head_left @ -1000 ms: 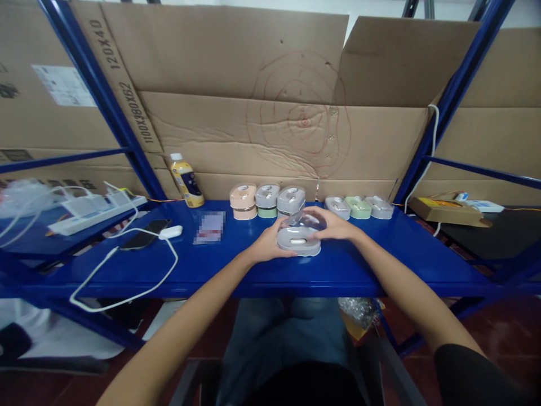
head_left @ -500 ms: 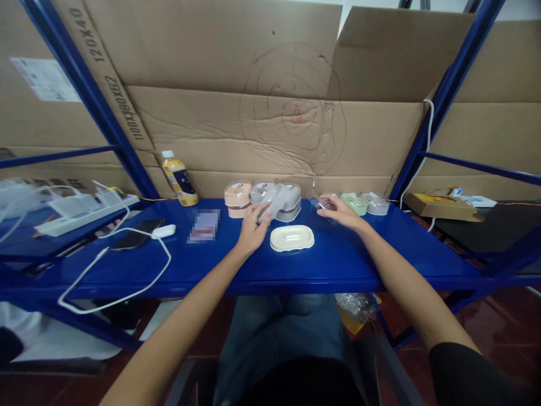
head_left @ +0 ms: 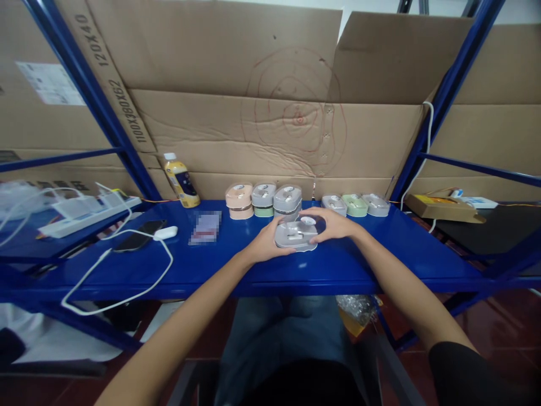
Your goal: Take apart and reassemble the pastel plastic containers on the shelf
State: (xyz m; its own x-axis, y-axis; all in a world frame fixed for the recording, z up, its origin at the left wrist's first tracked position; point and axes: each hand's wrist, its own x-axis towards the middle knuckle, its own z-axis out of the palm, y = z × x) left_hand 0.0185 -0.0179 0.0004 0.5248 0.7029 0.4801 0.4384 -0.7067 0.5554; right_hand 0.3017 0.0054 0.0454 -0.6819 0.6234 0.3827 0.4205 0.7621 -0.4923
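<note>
Both my hands meet at the middle of the blue shelf around a small grey oval box with a clear lid. My left hand cups its left side and my right hand curls over its top right. The box rests on the shelf surface. Just behind it stand three stacked boxes: a peach one, a grey-over-green one and a grey one. To the right lie three low boxes in a row.
A yellow drink bottle stands at the back left. A small packet, a white cable with charger, a dark phone and a power strip lie to the left. Cardboard sheets line the back. A flat carton lies at right.
Half a second ago my hands were apart at the rows behind, with a cream base lying alone on the shelf. Now both hands have come together on the grey box there.
</note>
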